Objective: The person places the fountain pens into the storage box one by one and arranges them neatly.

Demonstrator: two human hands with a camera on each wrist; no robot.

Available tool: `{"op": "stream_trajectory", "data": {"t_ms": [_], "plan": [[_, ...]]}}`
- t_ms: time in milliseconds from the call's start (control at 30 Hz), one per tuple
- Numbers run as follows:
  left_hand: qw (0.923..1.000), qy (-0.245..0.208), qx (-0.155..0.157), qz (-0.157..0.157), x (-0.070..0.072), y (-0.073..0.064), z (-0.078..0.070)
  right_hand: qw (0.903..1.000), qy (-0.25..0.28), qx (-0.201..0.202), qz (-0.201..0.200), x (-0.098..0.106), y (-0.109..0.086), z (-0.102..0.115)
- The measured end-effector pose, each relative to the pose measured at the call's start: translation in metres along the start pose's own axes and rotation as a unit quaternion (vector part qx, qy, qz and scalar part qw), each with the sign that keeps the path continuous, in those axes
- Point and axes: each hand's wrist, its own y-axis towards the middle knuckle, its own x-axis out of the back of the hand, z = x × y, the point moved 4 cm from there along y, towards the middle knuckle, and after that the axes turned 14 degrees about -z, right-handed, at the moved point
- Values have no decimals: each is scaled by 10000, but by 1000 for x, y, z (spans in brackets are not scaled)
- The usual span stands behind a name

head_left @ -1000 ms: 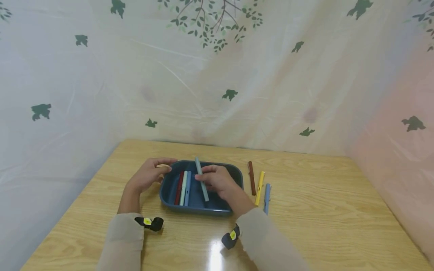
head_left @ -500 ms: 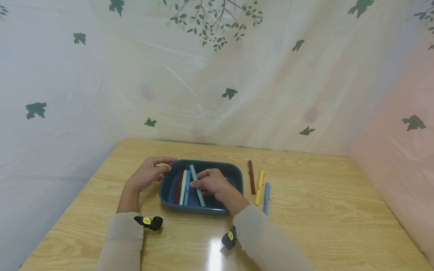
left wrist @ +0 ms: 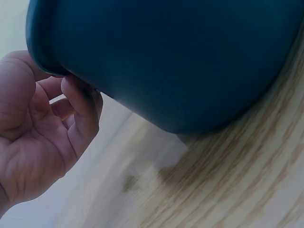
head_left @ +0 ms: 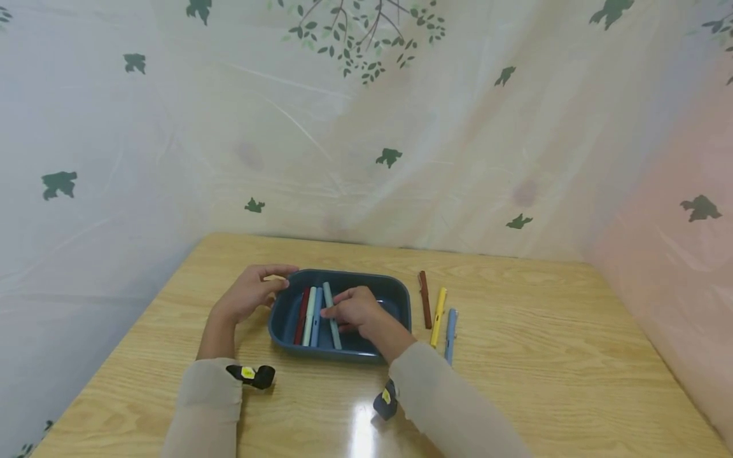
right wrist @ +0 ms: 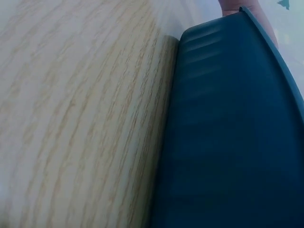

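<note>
Right hand (head_left: 356,309) pinches the grey-blue pen (head_left: 328,295) inside the tray (head_left: 321,354), straighter now, pretty much lined up. Left hand's (head_left: 247,295) curled fingers grip its rim.

Head view evenly lit; white glare on table (head_left: 544,356), btm ctr; wrist views dimmer, blurry, tray (left wrist: 166,61) v dark.

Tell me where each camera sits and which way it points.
Head: worn on the head, facing forward and down at a tray of pens; left hand, right hand and sleeves show.
Left wrist: worn there, facing the tray's outer wall and the table; the left hand shows.
Right wrist: worn there, facing the table and tray's outer side; part of a hand shows at top.
Shared: head and left-wrist views show the left hand at the tray's rim.
</note>
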Motion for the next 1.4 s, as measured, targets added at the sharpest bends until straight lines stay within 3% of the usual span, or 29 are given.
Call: {"op": "stream_trajectory", "data": {"t_ms": [333, 1000, 1400], "plan": [[10000, 46, 9, 7, 0, -1, -2, 9993, -278, 121, -237, -4, -2, -1], [10000, 50, -24, -10, 0, -2, -2, 9996, -127, 4, -240, -5, -4, -2], [10000, -87, 6, -23, 0, -2, -1, 9992, -288, 197, -199, -4, -5, -1]]}}
